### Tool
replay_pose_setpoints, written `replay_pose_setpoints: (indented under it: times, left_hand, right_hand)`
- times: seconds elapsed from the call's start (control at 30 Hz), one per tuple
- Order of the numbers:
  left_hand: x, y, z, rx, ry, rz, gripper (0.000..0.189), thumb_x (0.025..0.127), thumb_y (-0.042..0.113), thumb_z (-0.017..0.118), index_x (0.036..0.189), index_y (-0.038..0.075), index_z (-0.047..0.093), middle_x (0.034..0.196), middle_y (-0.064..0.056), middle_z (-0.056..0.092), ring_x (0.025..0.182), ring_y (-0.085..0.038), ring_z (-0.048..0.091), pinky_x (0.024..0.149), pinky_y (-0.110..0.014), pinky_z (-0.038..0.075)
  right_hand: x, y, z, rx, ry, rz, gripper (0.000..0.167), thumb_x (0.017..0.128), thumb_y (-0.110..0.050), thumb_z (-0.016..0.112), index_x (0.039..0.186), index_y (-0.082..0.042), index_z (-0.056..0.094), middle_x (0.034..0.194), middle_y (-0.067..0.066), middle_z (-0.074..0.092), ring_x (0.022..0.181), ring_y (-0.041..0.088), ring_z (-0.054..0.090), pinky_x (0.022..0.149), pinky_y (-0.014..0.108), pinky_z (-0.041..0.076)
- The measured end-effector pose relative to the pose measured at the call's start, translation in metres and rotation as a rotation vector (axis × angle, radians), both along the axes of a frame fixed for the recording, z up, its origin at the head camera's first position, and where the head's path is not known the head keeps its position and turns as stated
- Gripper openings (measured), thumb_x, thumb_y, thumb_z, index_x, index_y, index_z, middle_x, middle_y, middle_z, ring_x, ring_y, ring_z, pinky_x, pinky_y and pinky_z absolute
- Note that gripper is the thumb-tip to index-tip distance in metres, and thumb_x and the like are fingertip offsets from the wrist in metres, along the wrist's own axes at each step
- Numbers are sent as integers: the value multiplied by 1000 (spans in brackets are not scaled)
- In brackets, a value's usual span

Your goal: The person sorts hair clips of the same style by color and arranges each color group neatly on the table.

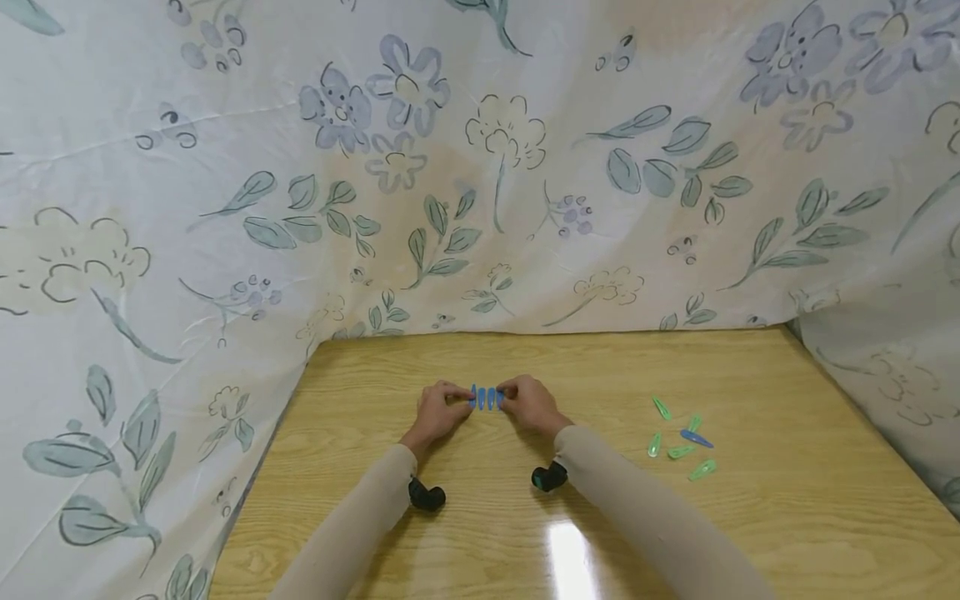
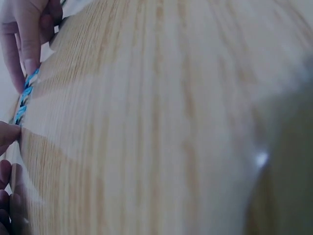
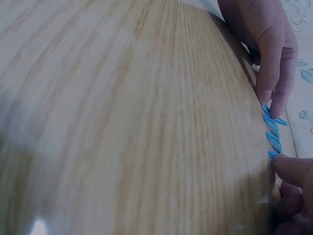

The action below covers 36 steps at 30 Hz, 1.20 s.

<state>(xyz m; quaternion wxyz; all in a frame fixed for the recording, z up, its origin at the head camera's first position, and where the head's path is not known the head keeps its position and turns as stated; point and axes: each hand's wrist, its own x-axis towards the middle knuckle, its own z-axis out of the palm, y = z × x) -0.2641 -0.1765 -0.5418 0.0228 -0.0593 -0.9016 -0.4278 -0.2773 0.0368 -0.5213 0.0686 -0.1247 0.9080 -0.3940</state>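
Observation:
Several blue snap hair clips stand side by side in a short row on the wooden table, their long sides roughly parallel. At the row's left end, the left hand pinches the outermost blue clip between thumb and forefinger. The right hand pinches the clip at the right end, its fingertips covering part of it. From the right wrist, the blue clips appear between the fingertips of both hands. The left wrist view has the row of clips at its left edge, partly hidden by fingers.
To the right on the table lie several loose green hair clips and one blue clip. Dark wrist cameras sit at both sleeves. A floral cloth hangs behind the table and at its sides.

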Motion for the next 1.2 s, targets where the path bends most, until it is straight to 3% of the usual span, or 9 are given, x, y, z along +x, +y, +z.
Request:
replay_pose_setpoints:
  times: [0.27, 0.53, 0.87, 1.0, 1.07, 1.2]
  left_hand:
    - [0, 3, 1, 8, -7, -4, 14, 88, 16, 76, 102, 17, 82, 117, -9, 65, 125, -37, 45, 111, -62, 25]
    - [-1, 4, 2, 4, 39, 0, 15, 86, 14, 77, 100, 17, 83, 114, -9, 65, 123, -38, 46, 109, -61, 26]
    - [-1, 3, 3, 3, 5, -3, 14, 88, 14, 78, 101, 15, 82, 118, -10, 65, 127, -36, 47, 112, -60, 25]
    - [0, 2, 3, -2, 12, -11, 14, 87, 14, 78, 101, 15, 82, 118, -10, 66, 125, -36, 49, 113, -60, 25]
    - [1, 2, 2, -10, 20, -16, 14, 87, 14, 78, 101, 15, 82, 118, -10, 66, 124, -36, 51, 113, -60, 25]
    - [2, 1, 1, -6, 13, -16, 14, 87, 14, 78, 101, 15, 82, 118, -10, 67, 123, -35, 52, 112, -59, 26]
  right_hand:
    - [-3, 5, -3, -14, 23, 11, 30, 91, -12, 74, 121, -10, 75, 97, 4, 73, 84, 14, 61, 73, 29, 49]
    - [-7, 14, -3, -183, 7, 58, 36, 93, -7, 69, 128, 1, 68, 94, 9, 70, 87, 16, 59, 75, 27, 46]
    - [5, 32, -1, -263, -3, 112, 36, 103, -21, 59, 133, -2, 65, 130, 18, 67, 112, 33, 67, 78, 36, 58]
    - [12, 41, 4, -260, 3, 127, 36, 104, -20, 58, 134, -1, 65, 130, 20, 65, 102, 31, 70, 71, 33, 58]
    - [16, 46, 7, -235, 26, 135, 35, 104, -19, 58, 133, -1, 65, 129, 20, 66, 89, 28, 70, 65, 30, 55]
    - [22, 58, 11, -192, 82, 142, 34, 103, -17, 59, 131, 0, 66, 123, 19, 69, 71, 19, 60, 58, 27, 46]
